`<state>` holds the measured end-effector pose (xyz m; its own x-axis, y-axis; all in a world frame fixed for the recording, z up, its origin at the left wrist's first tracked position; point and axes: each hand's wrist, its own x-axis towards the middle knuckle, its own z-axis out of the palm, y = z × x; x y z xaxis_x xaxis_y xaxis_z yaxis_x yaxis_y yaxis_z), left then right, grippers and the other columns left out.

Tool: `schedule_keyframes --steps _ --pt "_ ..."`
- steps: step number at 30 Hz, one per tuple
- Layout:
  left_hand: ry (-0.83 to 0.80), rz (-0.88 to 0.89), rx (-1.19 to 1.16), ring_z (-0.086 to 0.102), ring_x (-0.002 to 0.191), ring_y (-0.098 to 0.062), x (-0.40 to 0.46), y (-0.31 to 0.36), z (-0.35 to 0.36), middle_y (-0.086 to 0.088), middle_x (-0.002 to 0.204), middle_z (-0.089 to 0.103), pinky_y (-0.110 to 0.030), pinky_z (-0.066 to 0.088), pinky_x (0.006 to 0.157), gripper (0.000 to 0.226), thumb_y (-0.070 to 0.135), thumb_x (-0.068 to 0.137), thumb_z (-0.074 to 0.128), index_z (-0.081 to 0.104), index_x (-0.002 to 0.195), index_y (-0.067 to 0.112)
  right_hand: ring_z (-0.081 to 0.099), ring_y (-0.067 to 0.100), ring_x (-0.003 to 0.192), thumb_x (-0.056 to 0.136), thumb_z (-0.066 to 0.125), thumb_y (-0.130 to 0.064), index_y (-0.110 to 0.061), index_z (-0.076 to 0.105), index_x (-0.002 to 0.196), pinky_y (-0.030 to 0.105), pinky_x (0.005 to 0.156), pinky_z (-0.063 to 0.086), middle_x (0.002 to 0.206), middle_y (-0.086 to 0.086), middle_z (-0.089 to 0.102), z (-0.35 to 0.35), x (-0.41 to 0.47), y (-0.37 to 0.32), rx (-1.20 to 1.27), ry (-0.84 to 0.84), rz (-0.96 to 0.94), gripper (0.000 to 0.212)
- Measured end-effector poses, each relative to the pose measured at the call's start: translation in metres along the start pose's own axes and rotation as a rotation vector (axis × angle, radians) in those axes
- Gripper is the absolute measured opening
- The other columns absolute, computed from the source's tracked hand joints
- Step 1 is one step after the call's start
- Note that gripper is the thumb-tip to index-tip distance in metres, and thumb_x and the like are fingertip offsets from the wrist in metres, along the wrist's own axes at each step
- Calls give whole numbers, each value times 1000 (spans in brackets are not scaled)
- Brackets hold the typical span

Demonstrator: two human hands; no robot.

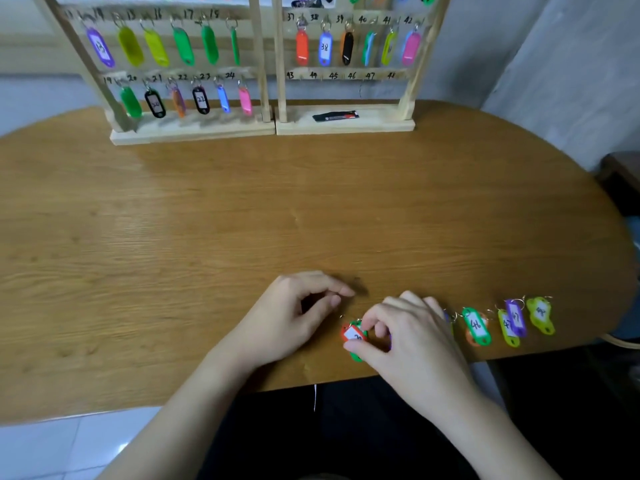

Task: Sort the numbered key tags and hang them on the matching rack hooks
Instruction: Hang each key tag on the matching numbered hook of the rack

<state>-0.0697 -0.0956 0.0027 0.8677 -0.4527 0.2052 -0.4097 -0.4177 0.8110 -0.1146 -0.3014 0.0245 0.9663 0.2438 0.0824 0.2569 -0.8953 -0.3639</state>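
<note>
Orange tag [352, 335] lengthwise toward rack [194, 131].

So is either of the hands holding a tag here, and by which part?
The right hand pinches the red tag at its lower edge, a green tag beneath it. The left hand holds nothing visible.

Bare forearms, no sleeves; dark clothing below.

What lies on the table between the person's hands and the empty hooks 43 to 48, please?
In the head view, only bare wooden table lies between the hands and the right rack's base, where a black card rests below those hooks.
</note>
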Motion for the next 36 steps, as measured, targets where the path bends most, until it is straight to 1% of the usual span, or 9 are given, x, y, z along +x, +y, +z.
schedule_keyframes --steps 6,10,15,19,22,25,28,32,36 --pt "-63 69 113 62 92 -8 1 -2 0 14 97 65 -34 50 85 24 13 98 61 74 113 26 43 5 77 81 76 -52 -32 65 79 30 76 32 69 -24 42 -2 2 -5 -3 -24 11 23" --pt "-81 110 170 61 94 -6 2 -4 2 16 100 64 -34 49 87 23 17 99 62 73 115 28 42 6 75 86 75 -41 -33 57 73 31 74 36 68 -21 43 -7 1 -10 -28 -28 7 24" --pt "-118 130 244 58 93 -5 4 -3 3 15 99 61 -32 47 88 24 31 102 58 68 124 33 38 6 70 93 65 -32 -32 47 80 29 69 34 68 -18 45 -19 -1 -9 12 37 43 22" --pt "-111 70 300 57 87 -7 9 1 9 16 91 57 -32 48 84 32 48 102 51 66 127 34 49 0 91 100 43 -37 -35 46 92 18 75 34 75 -16 61 -31 0 1 172 -7 128 9" --pt "-79 31 339 57 86 -5 11 6 14 17 87 55 -31 48 83 40 61 98 49 66 126 38 48 -2 100 104 44 -29 -34 47 99 10 76 36 77 -19 57 -36 0 5 200 -7 149 8" --pt "-56 28 340 57 85 -3 11 8 17 19 85 55 -32 48 82 40 65 95 49 67 121 41 53 8 87 103 40 -34 -34 49 99 23 78 44 82 -16 57 -36 -1 5 205 -27 169 9" --pt "-67 55 363 56 87 -2 12 9 20 19 88 57 -32 47 82 35 63 94 51 69 115 42 54 9 86 100 38 -44 -34 51 96 38 78 49 81 -15 58 -33 -3 7 229 -14 186 17" --pt "-40 70 374 55 85 -2 10 7 24 20 88 57 -32 46 79 30 61 92 56 71 109 41 56 8 84 98 36 -50 -36 50 92 38 75 50 77 -17 58 -30 -3 7 271 30 189 21" --pt "-24 75 380 55 84 -4 9 6 26 19 88 59 -33 46 78 27 57 95 56 73 106 40 56 2 86 98 37 -50 -40 52 92 27 74 49 77 -20 58 -30 -1 7 289 51 209 19"
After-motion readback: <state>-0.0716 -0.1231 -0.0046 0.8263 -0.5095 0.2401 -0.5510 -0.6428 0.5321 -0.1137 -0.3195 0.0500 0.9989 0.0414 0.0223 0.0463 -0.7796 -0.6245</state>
